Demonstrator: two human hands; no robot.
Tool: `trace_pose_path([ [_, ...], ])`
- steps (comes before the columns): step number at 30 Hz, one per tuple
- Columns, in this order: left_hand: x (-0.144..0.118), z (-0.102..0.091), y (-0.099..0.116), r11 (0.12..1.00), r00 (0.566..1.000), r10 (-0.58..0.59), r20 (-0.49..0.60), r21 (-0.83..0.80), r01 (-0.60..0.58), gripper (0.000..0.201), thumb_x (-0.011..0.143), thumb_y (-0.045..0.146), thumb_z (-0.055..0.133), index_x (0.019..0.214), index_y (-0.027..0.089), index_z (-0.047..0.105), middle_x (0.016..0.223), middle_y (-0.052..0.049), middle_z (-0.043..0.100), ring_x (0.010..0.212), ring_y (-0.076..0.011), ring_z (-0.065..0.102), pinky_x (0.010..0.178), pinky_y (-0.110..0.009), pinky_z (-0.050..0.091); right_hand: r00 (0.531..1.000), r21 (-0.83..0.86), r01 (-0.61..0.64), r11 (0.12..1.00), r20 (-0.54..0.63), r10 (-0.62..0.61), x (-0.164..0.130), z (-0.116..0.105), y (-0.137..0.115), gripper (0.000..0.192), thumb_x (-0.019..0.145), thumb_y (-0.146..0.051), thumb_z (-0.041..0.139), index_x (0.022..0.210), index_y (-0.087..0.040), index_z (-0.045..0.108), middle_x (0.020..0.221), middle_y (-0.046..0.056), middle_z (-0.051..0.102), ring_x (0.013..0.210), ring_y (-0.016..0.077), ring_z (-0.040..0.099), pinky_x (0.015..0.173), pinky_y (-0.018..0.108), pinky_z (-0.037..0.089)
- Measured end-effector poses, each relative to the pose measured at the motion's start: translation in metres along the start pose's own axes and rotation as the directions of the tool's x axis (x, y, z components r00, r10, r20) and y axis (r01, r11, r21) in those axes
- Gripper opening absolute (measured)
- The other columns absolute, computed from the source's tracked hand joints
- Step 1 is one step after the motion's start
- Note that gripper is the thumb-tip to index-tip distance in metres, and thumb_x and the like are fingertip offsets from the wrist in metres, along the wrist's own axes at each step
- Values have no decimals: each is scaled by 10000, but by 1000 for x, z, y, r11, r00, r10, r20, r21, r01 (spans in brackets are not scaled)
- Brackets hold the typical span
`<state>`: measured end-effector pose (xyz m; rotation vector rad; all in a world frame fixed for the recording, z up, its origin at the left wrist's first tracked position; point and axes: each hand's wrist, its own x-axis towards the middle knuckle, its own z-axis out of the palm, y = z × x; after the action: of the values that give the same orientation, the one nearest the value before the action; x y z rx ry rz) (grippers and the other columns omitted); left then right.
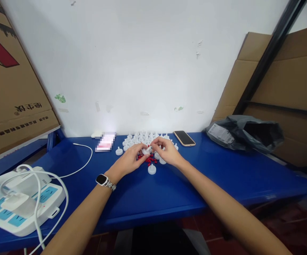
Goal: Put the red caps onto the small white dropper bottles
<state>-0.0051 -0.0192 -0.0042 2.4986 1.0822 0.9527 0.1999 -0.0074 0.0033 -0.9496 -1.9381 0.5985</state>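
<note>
Closest to my lens, one white multi-socket power strip with blue outlets [18, 207] is sitting at the near left edge of the long blue plastic table [222, 184], with white cables looping over it. Both forearms are reaching out from me; the left wrist is wearing one dark-faced watch on a metal band [102, 180]. My left hand [131, 161] and right hand [166, 150] are meeting over the middle of the table, fingers pinched narrow around one small white plastic cap [146, 150] between them. Just beneath the hands, a little heap of tiny red pieces [150, 160] is lying on the table, too small for me to count. Behind it, a cluster of matching white caps [143, 137] is standing in rows, more than a dozen; one more cap [151, 169] is sitting alone, nearer to me. One smartphone in a tan case [184, 138] is lying face up to the right, and one crumpled grey plastic bag [243, 132] further right.
</note>
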Motion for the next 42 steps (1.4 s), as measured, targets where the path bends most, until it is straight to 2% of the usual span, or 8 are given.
trace_pose_path([
  [2, -2, -1, -1, 1000, 1000, -26, 1, -6, 26, 261, 967, 398, 467, 1139, 215, 538, 1075, -51, 620, 821, -169, 589, 796, -329, 477, 997, -204, 66, 977, 63, -54, -5, -10, -4, 97, 850, -247, 575, 836, -186, 649, 794, 28, 676, 775, 173, 563, 748, 326, 382],
  [6, -3, -1, 0, 999, 999, -42, 1, 10, 42, 272, 975, 401, 437, 1137, 205, 535, 1080, -66, 624, 842, -181, 597, 800, -338, 481, 964, -527, 206, 825, 252, -80, -17, -21, -5, 70, 763, -279, 695, 773, -210, 686, 813, 51, 643, 889, 239, 494, 847, 415, 300],
  [13, -3, 3, 2, 999, 999, -25, 21, 25, 24, 269, 966, 389, 437, 1145, 214, 537, 1076, -75, 613, 916, -207, 597, 837, -361, 481, 937, -585, 275, 763, 340, -77, -20, -11, -1, 75, 827, -219, 630, 769, -197, 673, 810, 68, 637, 887, 240, 479, 833, 417, 292],
  [16, -3, 2, 3, 999, 999, -28, 31, 24, 27, 271, 964, 393, 438, 1137, 209, 537, 1049, -76, 611, 911, -209, 596, 837, -366, 481, 968, -491, 208, 846, 229, -105, -17, -10, -1, 60, 825, -211, 622, 777, -189, 649, 806, 51, 656, 876, 221, 517, 856, 409, 322],
  [19, -2, 1, 7, 999, 999, -32, 34, 15, 31, 271, 969, 403, 428, 1121, 212, 546, 1046, -77, 617, 917, -212, 596, 833, -364, 482, 999, -179, 37, 983, -16, -41, -11, -8, 2, 109, 862, -280, 591, 842, -186, 642, 819, 35, 673, 801, 179, 576, 778, 340, 404],
  [23, -2, 2, 11, 1000, 999, -27, 32, -13, 28, 281, 980, 413, 412, 1130, 222, 552, 1047, -69, 623, 930, -208, 604, 841, -357, 483, 976, 234, -74, 969, -184, 118, -4, 4, 6, 238, 841, -376, 628, 962, -174, 659, 828, 45, 693, 747, 166, 624, 656, 280, 456],
  [34, -1, 6, 11, 1000, 1000, -12, -16, -16, 12, 306, 1009, 404, 367, 1210, 217, 501, 1068, -67, 607, 891, -191, 593, 810, -343, 472, 951, 351, -91, 932, -246, 185, -5, 18, 6, 310, 763, -484, 712, 773, -188, 620, 697, 5, 618, 629, 139, 545, 575, 262, 432],
  [42, 0, -1, 19, 995, 998, 40, -47, -90, -44, 254, 1005, 369, 409, 1168, 226, 542, 1003, -45, 602, 859, -173, 578, 805, -318, 454, 983, 467, -84, 880, -104, 149, -4, 12, -6, 397, 738, -537, 722, 732, -214, 491, 673, -9, 620, 608, 137, 568, 577, 268, 439],
])
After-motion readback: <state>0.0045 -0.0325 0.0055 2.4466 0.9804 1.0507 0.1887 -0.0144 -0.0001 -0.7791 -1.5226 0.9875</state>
